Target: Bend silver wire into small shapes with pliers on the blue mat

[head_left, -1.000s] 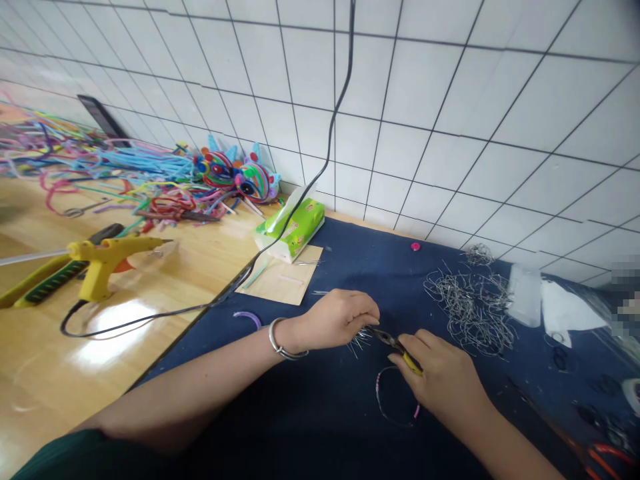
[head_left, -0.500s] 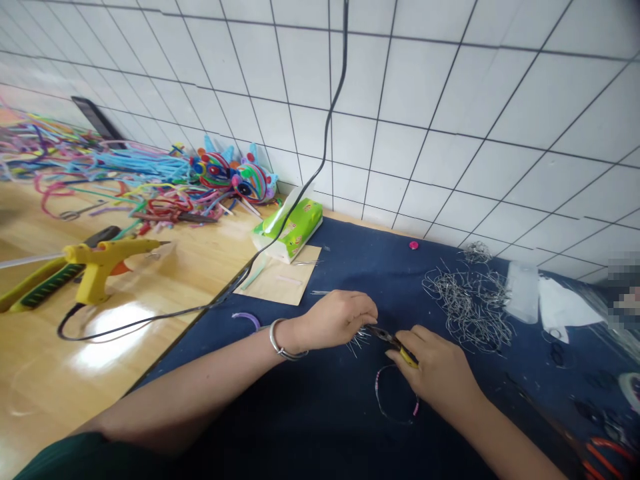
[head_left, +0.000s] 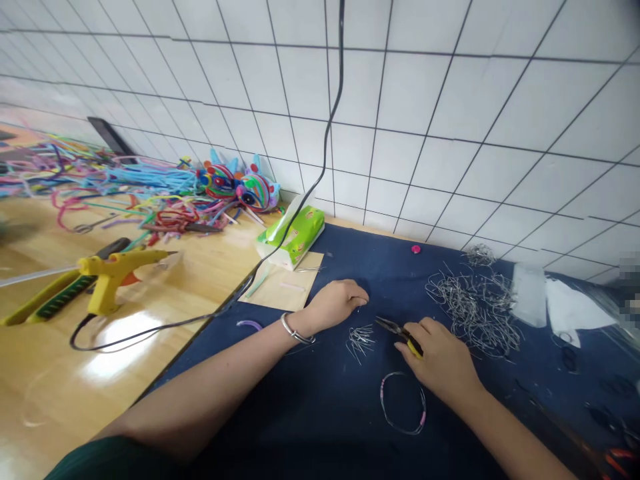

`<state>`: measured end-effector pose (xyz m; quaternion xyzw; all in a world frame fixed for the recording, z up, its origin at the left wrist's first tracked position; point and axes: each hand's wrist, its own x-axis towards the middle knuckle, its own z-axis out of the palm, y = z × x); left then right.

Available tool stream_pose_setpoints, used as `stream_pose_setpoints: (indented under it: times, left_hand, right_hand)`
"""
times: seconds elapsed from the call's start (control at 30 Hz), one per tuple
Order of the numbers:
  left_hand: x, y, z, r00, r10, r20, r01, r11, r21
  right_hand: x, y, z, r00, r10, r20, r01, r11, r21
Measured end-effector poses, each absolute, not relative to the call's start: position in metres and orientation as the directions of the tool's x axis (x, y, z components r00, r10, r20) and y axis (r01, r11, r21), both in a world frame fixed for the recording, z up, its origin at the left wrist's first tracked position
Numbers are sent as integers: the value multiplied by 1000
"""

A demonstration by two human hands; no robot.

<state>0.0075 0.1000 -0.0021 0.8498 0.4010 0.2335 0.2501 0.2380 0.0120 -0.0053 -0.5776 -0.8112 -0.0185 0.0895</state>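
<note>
1. Right grip [head_left: 440,353] wraps the pliers [head_left: 394,327], right of centre; left grip [head_left: 333,308], at centre, curls; whether its tips meet, I cannot tell.
2. Short wires [head_left: 361,341] lie loose at centre; a careless brush could scatter them.
3. Tissue pack [head_left: 309,227], upper centre: no readable writing.

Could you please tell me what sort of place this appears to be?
Probably a handicraft workspace, judging by the yellow glue gun, the heap of colourful craft strands, and the pliers held in the right hand.
</note>
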Motion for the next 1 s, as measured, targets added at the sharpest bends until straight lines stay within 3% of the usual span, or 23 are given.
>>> stream_pose_setpoints:
  times: [0.2,0.43,0.6,0.83,1.0]
  left_hand:
    - [-1,103,6,524,819,234,617,-554,559]
    - [1,79,19,716,698,7,615,-636,466]
    - [7,67,18,729,684,-18,637,-669,383]
    - [3,70,29,803,589,-88,549,-675,494]
    - [-2,75,37,789,597,-142,548,-581,602]
  right_hand:
    - [238,13,-8,-290,942,169,946,309,-99]
    - [239,14,-11,-289,934,211,944,315,-99]
    - [240,14,-11,-290,939,185,942,314,-118]
    - [241,14,-10,-309,937,164,935,331,-128]
    - [241,15,-9,-318,933,169,932,340,-124]
